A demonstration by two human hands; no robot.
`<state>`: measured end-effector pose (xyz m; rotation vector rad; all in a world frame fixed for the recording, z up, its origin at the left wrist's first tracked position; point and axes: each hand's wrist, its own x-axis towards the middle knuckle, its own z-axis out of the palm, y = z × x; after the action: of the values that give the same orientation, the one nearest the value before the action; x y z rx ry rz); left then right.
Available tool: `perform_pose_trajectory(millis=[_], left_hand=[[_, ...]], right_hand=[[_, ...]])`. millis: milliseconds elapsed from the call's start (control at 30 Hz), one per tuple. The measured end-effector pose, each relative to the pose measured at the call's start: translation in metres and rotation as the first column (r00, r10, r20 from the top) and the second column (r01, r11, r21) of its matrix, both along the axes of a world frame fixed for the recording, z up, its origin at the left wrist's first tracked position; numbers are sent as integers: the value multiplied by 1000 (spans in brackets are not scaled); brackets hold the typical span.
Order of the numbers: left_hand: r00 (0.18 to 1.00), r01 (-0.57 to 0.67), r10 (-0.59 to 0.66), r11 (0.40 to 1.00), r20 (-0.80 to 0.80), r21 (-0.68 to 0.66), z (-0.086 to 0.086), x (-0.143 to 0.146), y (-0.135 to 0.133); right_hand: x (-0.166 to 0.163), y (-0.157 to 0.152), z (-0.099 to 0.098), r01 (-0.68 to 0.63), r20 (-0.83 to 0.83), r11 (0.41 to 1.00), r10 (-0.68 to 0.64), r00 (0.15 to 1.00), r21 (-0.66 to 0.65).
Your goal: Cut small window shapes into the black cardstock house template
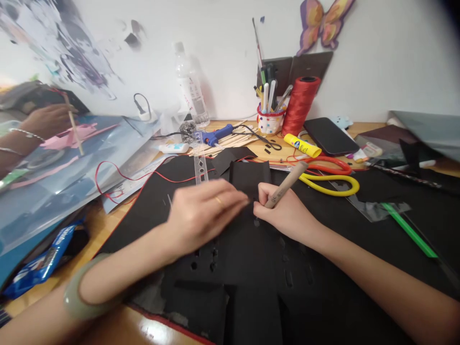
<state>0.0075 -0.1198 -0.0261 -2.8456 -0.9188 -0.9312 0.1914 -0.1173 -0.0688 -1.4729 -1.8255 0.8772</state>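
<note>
My right hand (283,211) is closed around a grey-brown pen (286,186), held tilted with its upper end to the right and its tip hidden by my fingers. It rests over black card (247,254) that has small holes cut in it. To its left, my left hand (206,208) is held with its fingers stretched out and together, fingertips close to the pen hand. I see nothing in it, though its palm side is hidden. A clear stencil ruler (200,160) lies just beyond my left hand. Scissors with red and yellow handles (336,184) lie beyond my right hand.
A blue glue gun (217,135), wooden sticks, a glue stick (303,145), a phone (331,136), a red thread spool (301,105), a pen cup (270,120) and a bottle (192,91) stand or lie behind. At left, another person's hand (53,122) holds a stick. A green strip (409,230) lies right.
</note>
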Motion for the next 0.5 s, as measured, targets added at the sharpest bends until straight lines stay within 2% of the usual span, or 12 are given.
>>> perform_pose_trajectory(millis=[33,100,167,233,300,367,433,500], left_hand=[[996,-84,81,989,36,120,6,-7,8],[944,-331,316,897,97,294,14,-22,29],[830,-517,555,805,-59,290,15,-35,50],[762,-575,614,787,-204,224,13,-43,65],[771,-573,579,812,-265,108,11,-45,70],[838,-527,478,835,-263,-159,10,-41,69],[906,-423,358,775,-226,-469,8,-34,63],[946,-321,265,672,-189,-667,3,-26,56]], right_hand=[[1,0,1,-2,-15,1000,2,1000,-8],[3,1,2,2,-70,1000,-4,998,-20],[5,2,3,36,-171,999,-38,984,-20],[7,3,3,80,-317,996,-85,945,-28],[9,4,2,101,-463,994,-113,879,-52],[10,4,1,143,-550,988,-148,822,-52],[12,4,1,241,-575,970,-207,792,-17],[16,5,2,340,-550,940,-265,792,37]])
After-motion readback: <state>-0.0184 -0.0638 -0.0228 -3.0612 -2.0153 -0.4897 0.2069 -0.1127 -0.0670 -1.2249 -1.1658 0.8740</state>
